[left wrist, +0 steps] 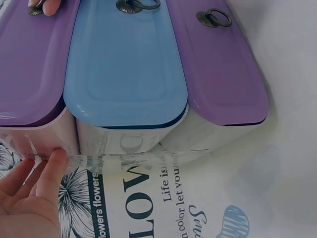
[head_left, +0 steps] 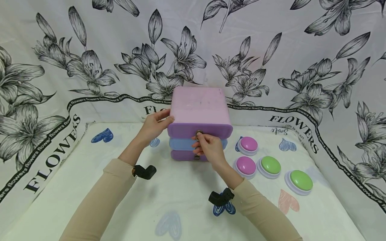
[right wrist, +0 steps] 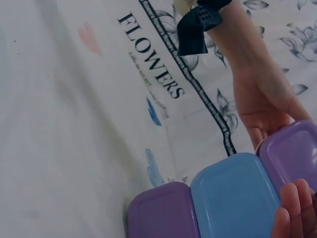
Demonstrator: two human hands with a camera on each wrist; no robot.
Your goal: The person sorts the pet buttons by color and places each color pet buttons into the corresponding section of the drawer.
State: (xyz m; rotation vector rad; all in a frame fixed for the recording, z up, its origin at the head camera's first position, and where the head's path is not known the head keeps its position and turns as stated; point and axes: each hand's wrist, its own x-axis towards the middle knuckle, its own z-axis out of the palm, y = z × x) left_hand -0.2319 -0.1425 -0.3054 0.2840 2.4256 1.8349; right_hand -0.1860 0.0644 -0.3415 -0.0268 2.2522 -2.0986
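A small drawer cabinet (head_left: 199, 105) with a pink top stands at the back middle of the head view. Its top drawer front (head_left: 181, 130) is purple, above a blue drawer (head_left: 181, 144) and a lower purple drawer (head_left: 181, 155). With thumb and finger, my right hand (head_left: 211, 149) pinches the ring pull (head_left: 198, 134) of the top drawer. My left hand (head_left: 155, 124) rests with fairly straight fingers against the cabinet's left side near the top. In the left wrist view, its fingers (left wrist: 52, 173) touch the pink side wall. A narrow dark gap shows behind the top drawer front.
Right of the cabinet lie two pink push buttons (head_left: 248, 144) and two green push buttons (head_left: 270, 164) on white bases. A white cloth (head_left: 135, 207) with printed hearts covers the table. Behind hangs a flower-printed curtain (head_left: 199, 43).
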